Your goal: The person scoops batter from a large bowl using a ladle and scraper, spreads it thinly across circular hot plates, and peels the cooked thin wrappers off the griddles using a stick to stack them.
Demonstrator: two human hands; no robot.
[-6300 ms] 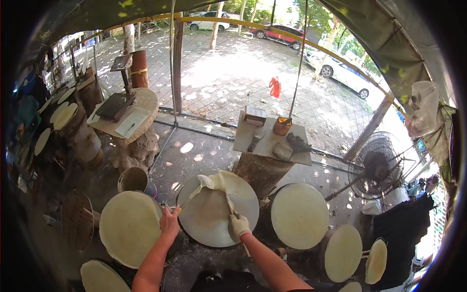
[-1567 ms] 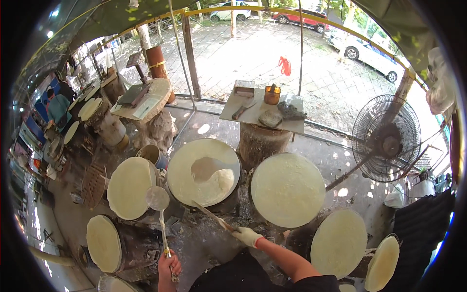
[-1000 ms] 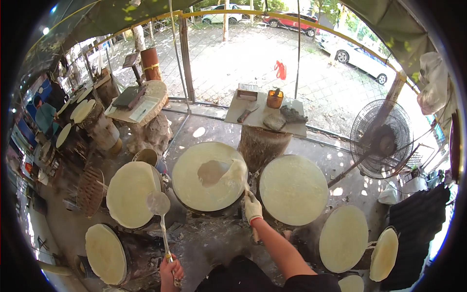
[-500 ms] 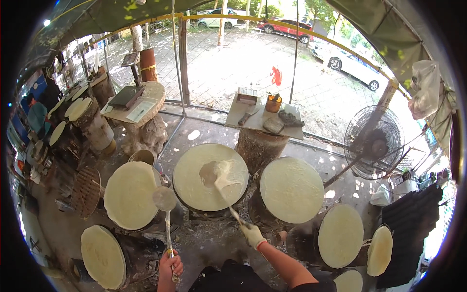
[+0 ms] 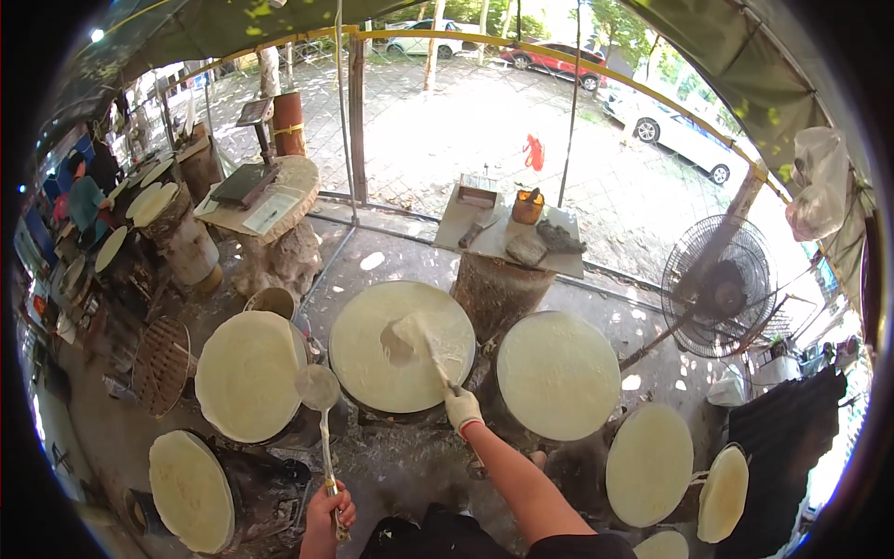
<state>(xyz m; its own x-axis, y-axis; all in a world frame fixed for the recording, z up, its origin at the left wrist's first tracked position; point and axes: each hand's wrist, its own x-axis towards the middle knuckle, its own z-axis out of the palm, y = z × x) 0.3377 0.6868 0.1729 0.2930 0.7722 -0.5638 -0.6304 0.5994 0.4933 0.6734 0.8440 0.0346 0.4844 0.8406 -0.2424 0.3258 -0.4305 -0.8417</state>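
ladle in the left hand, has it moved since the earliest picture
Yes. The ladle has moved left and nearer: earlier over the central griddle, it is now off the near-left edge.

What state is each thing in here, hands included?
Left hand, closed on ladle
Ladle, held bowl-end forward
Right hand, gloved, closed on spreader
Spreader, head on middle pancake
Middle pancake, uneven, gap near its center
Bucket, open-topped
Fan, standing, unclear whether spinning
White plastic bag, hanging

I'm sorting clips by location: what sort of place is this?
Probably an open-sided flatbread workshop: round griddles, several spread with pale batter, a green canopy overhead, and parked cars outside.
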